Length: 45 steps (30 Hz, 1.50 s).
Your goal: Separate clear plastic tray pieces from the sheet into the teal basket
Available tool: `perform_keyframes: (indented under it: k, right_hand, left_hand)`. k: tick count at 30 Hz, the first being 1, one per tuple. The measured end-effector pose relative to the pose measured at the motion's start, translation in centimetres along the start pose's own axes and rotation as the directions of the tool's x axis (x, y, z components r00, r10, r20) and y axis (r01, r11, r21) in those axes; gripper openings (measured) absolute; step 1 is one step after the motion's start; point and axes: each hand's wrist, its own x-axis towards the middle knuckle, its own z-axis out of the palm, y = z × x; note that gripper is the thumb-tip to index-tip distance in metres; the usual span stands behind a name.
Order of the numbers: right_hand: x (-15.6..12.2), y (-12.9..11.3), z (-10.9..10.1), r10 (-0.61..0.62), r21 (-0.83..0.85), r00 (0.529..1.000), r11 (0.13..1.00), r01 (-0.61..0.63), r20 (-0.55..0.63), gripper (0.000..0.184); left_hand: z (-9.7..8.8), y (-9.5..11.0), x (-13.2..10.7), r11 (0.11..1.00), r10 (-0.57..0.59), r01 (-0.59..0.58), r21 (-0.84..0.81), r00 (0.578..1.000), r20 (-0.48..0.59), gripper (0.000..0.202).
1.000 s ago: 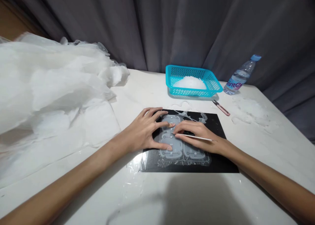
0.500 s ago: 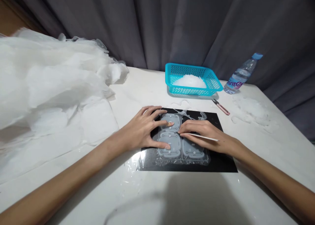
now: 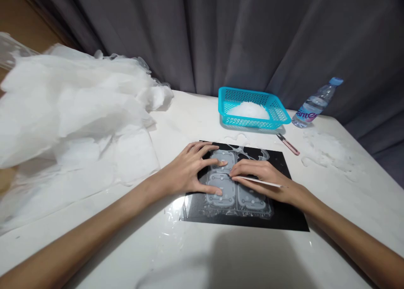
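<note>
A translucent moulded silicone-like sheet [image 3: 221, 200] with rounded square panels lies on a black mat [image 3: 243, 224]. My left hand [image 3: 192, 167] rests on its left side, fingers spread, with the thumb and index fingertip pressing on two of the panels. My right hand [image 3: 261, 176] is closed around a thin white pen-like tool [image 3: 260, 181], held like a pencil. The tool's tip is at the seam between the panels, close to my left index finger; its exact kind is hard to make out. My right hand covers part of the upper right of the sheet.
Behind the mat stands a blue basket [image 3: 252, 124] holding a white heap. Pink-handled thread snips [image 3: 288, 144], a water bottle [image 3: 312, 108] and clear scraps [image 3: 330, 150] are to the right. A large pile of translucent white sheets [image 3: 85, 108] fills the left.
The camera view has shifted, so everything sits slightly lower and further right. My right hand with the tool has moved slightly left along the sheet; my left hand stays pressed on it.
</note>
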Motion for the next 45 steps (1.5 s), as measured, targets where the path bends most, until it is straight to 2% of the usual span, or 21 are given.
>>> perform_keyframes:
  k: [7, 11, 14, 16, 19, 21, 23, 24, 25, 26, 28, 31, 33, 34, 37, 38, 39, 41, 42, 43, 45]
  right_hand:
    - [0.5, -0.3, 0.4, -0.04, -0.127, 0.999, 0.991, 0.041, 0.013, 0.018]
    - [0.8, 0.4, 1.9, -0.091, -0.356, 0.996, 0.931, 0.078, -0.019, 0.026]
    - [1.1, 0.6, 3.3, -0.105, -0.507, 0.994, 0.858, 0.08, -0.021, 0.031]
    - [1.4, 0.4, 3.6, -0.094, -0.505, 0.995, 0.861, 0.062, -0.037, 0.031]
    - [2.4, 0.6, 2.4, -0.026, -0.31, 0.991, 0.951, -0.017, -0.135, 0.028]
    - [3.3, 1.6, 0.4, 0.114, -0.114, 0.956, 0.982, -0.149, -0.27, 0.024]
    - [4.3, 3.2, -2.0, 0.311, 0.078, 0.857, 0.948, -0.307, -0.411, 0.023]
    - [4.7, 4.1, -3.1, 0.421, 0.204, 0.788, 0.907, -0.368, -0.449, 0.025]
    - [5.0, 4.9, -4.1, 0.496, 0.326, 0.724, 0.867, -0.377, -0.479, 0.027]
    - [5.1, 5.5, -4.9, 0.54, 0.41, 0.686, 0.835, -0.366, -0.487, 0.03]
    - [5.0, 5.7, -5.7, 0.569, 0.506, 0.691, 0.797, -0.33, -0.446, 0.035]
    - [4.3, 3.8, -5.2, 0.536, 0.53, 0.767, 0.79, -0.308, -0.353, 0.035]
    - [3.8, 1.7, -4.1, 0.5, 0.493, 0.787, 0.819, -0.295, -0.361, 0.032]
    - [3.6, 0.6, -3.5, 0.48, 0.468, 0.797, 0.836, -0.288, -0.366, 0.031]
    - [3.3, -2.5, -1.5, 0.416, 0.424, 0.868, 0.861, -0.28, -0.272, 0.027]
    - [3.2, -3.3, -1.0, 0.391, 0.416, 0.897, 0.864, -0.282, -0.204, 0.027]
    - [3.1, -4.0, -0.8, 0.365, 0.414, 0.922, 0.865, -0.284, -0.13, 0.028]
    - [2.9, -4.6, -1.0, 0.329, 0.395, 0.944, 0.871, -0.292, -0.029, 0.03]
    - [2.9, -4.5, -1.4, 0.323, 0.373, 0.946, 0.881, -0.29, -0.028, 0.03]
    - [2.8, -4.3, -2.0, 0.324, 0.335, 0.944, 0.898, -0.285, -0.066, 0.033]
    - [2.7, -3.3, -3.2, 0.311, 0.203, 0.922, 0.942, -0.267, -0.23, 0.051]
  left_hand:
    - [0.4, -0.1, 0.1, 0.968, -0.127, 0.134, -0.21, 0.991, 0.046, 0.072]
    - [0.8, -0.3, 0.3, 0.954, -0.163, 0.164, -0.25, 0.986, 0.025, 0.059]
    - [0.9, -0.4, 0.3, 0.948, -0.162, 0.163, -0.274, 0.986, 0.028, 0.069]
    - [0.9, -0.4, 0.3, 0.941, -0.168, 0.171, -0.291, 0.985, 0.034, 0.083]
    - [0.9, -0.3, 0.4, 0.938, -0.167, 0.186, -0.294, 0.982, 0.089, 0.102]
    - [0.9, -0.2, 0.5, 0.938, -0.166, 0.197, -0.284, 0.978, 0.129, 0.109]
    - [0.9, -0.3, 0.5, 0.937, -0.178, 0.219, -0.273, 0.97, 0.167, 0.113]
    - [0.9, -0.3, 0.4, 0.934, -0.189, 0.236, -0.27, 0.964, 0.187, 0.115]
    - [0.8, -0.3, 0.2, 0.929, -0.202, 0.253, -0.269, 0.958, 0.204, 0.115]
    - [0.7, -0.4, 0.1, 0.925, -0.213, 0.266, -0.271, 0.954, 0.211, 0.116]
    - [0.4, -0.2, -0.2, 0.923, -0.218, 0.259, -0.285, 0.961, 0.167, 0.115]
    - [-0.1, 0.6, -0.1, 0.91, -0.262, 0.236, -0.341, 0.965, -0.033, 0.096]
    - [-0.3, 1.5, 0.4, 0.828, -0.365, 0.287, -0.481, 0.928, -0.075, 0.067]
    - [-0.3, 2.0, 0.6, 0.733, -0.427, 0.332, -0.594, 0.904, -0.021, 0.063]
    - [0.0, 3.2, 1.4, 0.234, -0.46, 0.44, -0.867, 0.836, 0.3, 0.082]
    - [0.1, 3.5, 1.6, 0.092, -0.443, 0.439, -0.894, 0.822, 0.358, 0.083]
    - [0.3, 3.7, 1.6, -0.001, -0.442, 0.421, -0.907, 0.813, 0.378, 0.078]
    - [0.4, 4.0, 1.5, -0.077, -0.463, 0.378, -0.923, 0.806, 0.369, 0.058]
    - [0.5, 4.0, 1.4, -0.088, -0.478, 0.364, -0.927, 0.801, 0.36, 0.048]
    - [0.5, 4.1, 1.3, -0.094, -0.495, 0.356, -0.93, 0.794, 0.354, 0.042]
    - [0.5, 4.2, 1.2, -0.088, -0.515, 0.345, -0.935, 0.787, 0.339, 0.037]
